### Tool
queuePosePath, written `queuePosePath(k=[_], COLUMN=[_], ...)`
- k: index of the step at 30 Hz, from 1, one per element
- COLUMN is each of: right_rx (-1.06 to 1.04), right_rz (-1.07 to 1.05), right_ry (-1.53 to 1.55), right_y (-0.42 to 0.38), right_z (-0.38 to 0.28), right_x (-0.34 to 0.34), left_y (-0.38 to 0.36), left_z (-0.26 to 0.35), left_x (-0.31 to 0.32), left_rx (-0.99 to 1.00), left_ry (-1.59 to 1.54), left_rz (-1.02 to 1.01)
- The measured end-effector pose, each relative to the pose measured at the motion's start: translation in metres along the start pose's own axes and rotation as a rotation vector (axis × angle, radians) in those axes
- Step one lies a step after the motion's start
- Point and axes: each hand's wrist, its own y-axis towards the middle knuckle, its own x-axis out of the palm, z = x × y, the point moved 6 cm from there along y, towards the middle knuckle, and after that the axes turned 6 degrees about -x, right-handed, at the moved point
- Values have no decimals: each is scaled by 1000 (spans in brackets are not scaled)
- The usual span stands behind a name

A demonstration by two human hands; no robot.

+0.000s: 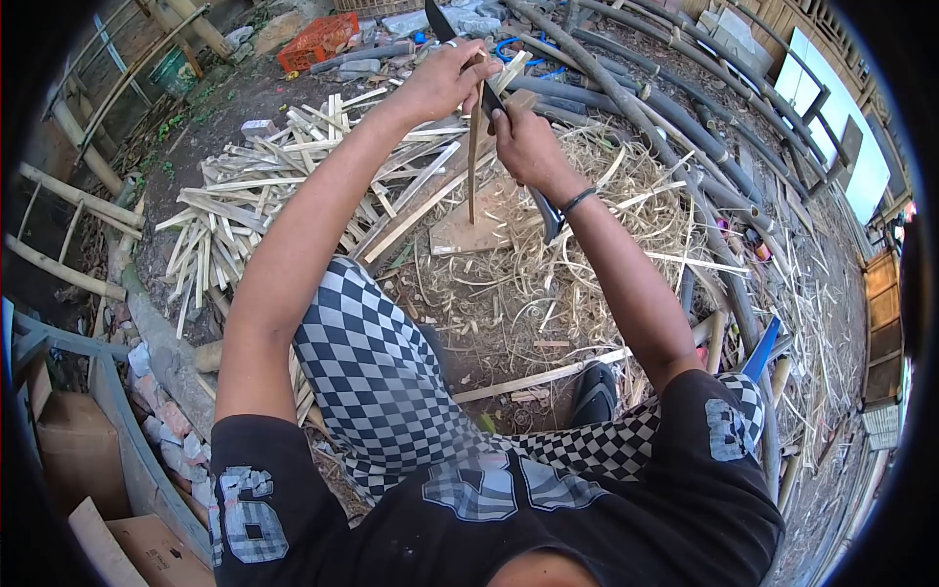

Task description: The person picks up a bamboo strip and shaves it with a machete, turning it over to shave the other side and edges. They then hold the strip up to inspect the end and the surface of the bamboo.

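My left hand (445,83), raised in front of me, is closed on the upper part of a thin wooden strip (472,176), possibly bamboo. The strip stands nearly upright, its lower end at a flat wooden board (455,233) on the ground. My right hand (533,147) is wrapped round the handle of a long dark-bladed knife (440,20). Its blade crosses the strip near the top, passing by my left fingers, which hide part of it. The knife's butt end shows below my right hand.
Split strips (245,201) lie heaped at the left. Curly shavings (587,245) cover the ground at the right, beside long poles (675,127). An orange crate (318,41) stands at the back. A cardboard box (83,455) is at the lower left. My sandalled foot (594,393) rests near the shavings.
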Motion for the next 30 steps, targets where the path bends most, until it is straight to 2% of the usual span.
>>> queuePosePath(k=[2, 3, 5, 7, 9, 11, 13, 14, 15, 17, 18, 20, 21, 23, 27, 29, 30], right_rx=[-20, -6, 172, 183, 198, 180, 528, 497, 420, 331, 338, 219, 217, 2, 82, 294, 297], right_rz=[125, 113, -181, -190, -355, -411, -427, -489, -460, -320, -319, -187, -182, -113, -193, -340, -300], right_ry=[0, 7, -177, -85, 51, 170, 878, 828, 723, 215, 217, -151, -153, -413, -415, 35, 142], right_y=[-2, -10, -30, -20, -15, -23, -42, -46, -46, -44, -43, -33, -34, -37, -24, -23, -24], right_z=[4, 11, 37, 42, 42, 41, 53, 61, 69, 54, 53, 52, 55, 45, 44, 22, 9], right_x=[9, 26, 68, 66, 68, 67, 90, 99, 103, 82, 84, 73, 70, 55, 39, 33, 25], left_y=[-1, -2, -5, -4, -3, -5, -6, -6, -5, -2, -4, -5, -2, -2, -2, -3, -3], left_z=[1, 4, -5, -10, -13, -15, -23, -22, -21, -16, -14, -20, -23, -19, -14, -15, -14], left_x=[-1, -1, 1, -8, -9, -12, -12, -9, -7, -5, -2, -3, -7, -8, -7, -9, -11], left_rx=[6, 26, -11, -8, -30, 38, -34, -11, 14, -12, -40, -68, -89, -88, -2, 25, 23], left_ry=[16, 40, 40, 35, 15, -84, -124, -152, -179, -150, -123, -130, -129, -87, -37, -26, 12], left_rz=[-3, -1, 6, 27, 36, 38, 4, -16, -34, -44, -60, -60, -51, -65, -17, 8, 16])
